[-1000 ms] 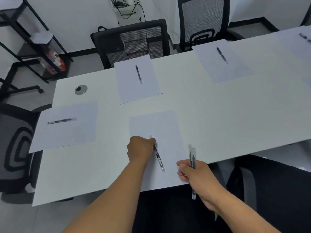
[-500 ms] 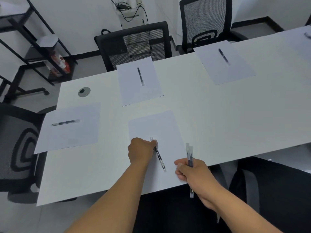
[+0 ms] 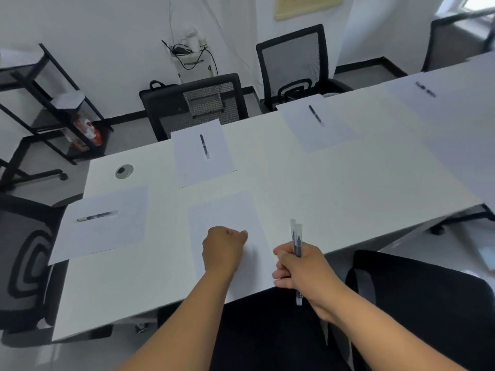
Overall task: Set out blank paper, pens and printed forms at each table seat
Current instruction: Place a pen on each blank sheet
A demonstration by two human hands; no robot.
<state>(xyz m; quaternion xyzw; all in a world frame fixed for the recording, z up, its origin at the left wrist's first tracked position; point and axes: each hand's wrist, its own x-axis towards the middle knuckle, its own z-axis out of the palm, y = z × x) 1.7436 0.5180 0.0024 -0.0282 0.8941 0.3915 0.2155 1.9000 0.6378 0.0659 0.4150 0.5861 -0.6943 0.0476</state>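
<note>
A white sheet (image 3: 227, 210) lies on the white table (image 3: 334, 188) at the near seat. My left hand (image 3: 223, 247) rests on this sheet with its fingers curled; the pen it held shows only as a faint grey blur beside the knuckles. My right hand (image 3: 300, 269) hovers at the table's near edge and grips two capped pens (image 3: 296, 234) upright. Other seats each have a sheet with a pen on it: left sheet (image 3: 107, 236) with pen (image 3: 97, 216), far sheet (image 3: 201, 170) with pen (image 3: 204, 145), far right sheet (image 3: 324, 135) with pen (image 3: 316, 115).
Black mesh chairs stand behind the table (image 3: 192, 103) (image 3: 292, 62), one at the left end (image 3: 24, 258) and one by my right side (image 3: 417, 295). A metal cable grommet (image 3: 124, 171) sits in the tabletop. A black shelf rack (image 3: 53, 103) stands at the back left.
The pen that stuck out below my left hand is no longer clearly seen. My right hand has risen a little with its pens. The camera tilted up, showing more of the room.
</note>
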